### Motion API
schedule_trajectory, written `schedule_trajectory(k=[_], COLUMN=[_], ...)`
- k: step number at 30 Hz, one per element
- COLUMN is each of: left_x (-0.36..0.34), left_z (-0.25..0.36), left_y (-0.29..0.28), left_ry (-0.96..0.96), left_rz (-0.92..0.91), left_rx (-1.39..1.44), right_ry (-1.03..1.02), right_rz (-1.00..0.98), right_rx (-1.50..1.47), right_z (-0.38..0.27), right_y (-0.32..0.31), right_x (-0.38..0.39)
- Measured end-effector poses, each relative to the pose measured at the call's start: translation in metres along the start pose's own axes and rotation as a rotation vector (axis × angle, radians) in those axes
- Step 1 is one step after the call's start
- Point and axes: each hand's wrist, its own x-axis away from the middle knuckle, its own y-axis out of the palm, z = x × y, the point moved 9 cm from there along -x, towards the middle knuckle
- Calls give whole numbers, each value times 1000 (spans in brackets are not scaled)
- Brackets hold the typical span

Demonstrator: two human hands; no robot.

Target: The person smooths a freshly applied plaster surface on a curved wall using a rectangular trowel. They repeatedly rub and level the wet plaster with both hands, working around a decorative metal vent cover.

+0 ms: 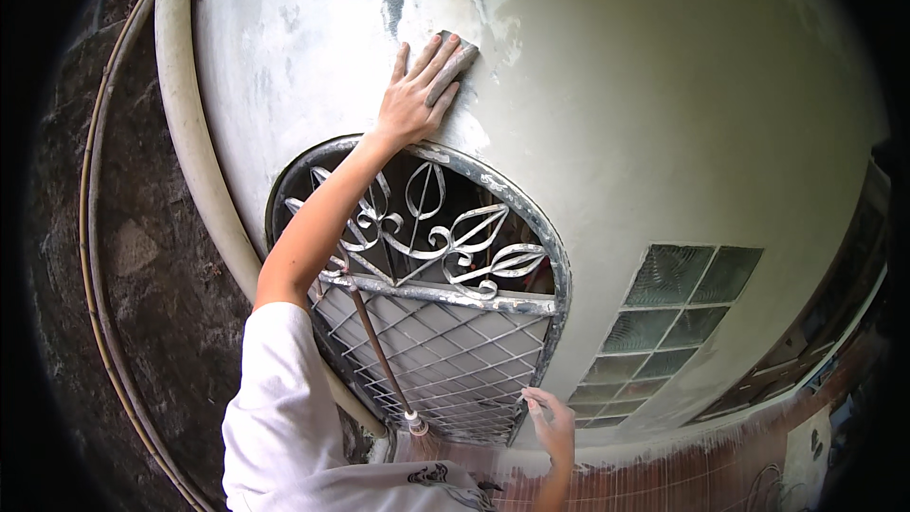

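My left hand point(414, 102) reaches up to the pale plastered wall above an arched door. Its fingers lie over a grey sanding block point(455, 69), pressing it flat against the wall; part of the block is hidden under them. Whitish patches and dark grey streaks mark the plaster point(392, 2) around that spot. Lower down, my right hand point(552, 427) is beside the right edge of the door's metal frame point(559, 322). Its fingers are loosely bent and apart, with nothing visible in them. Whether the fingertips touch the frame, I cannot tell.
White scrollwork point(417, 228) fills the door's arch, above a diagonal lattice point(445, 351). A brush on a long brown handle point(379, 351) leans there. A thick pipe point(180, 85) and thin hoses point(90, 228) run at left. A glass-block window point(668, 322) sits right, above reddish floor tiles point(664, 474).
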Motion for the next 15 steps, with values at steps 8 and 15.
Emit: schedule_trajectory(k=[8,15], left_x=[52,64], left_z=[9,0], left_y=[1,-7], left_ry=[-152,-132], left_rz=[-51,-118], left_rx=[-34,-68], right_ry=[6,65], right_rz=[-201,-202], right_rx=[-1,30], right_z=[7,23], right_y=[37,22], right_x=[7,21])
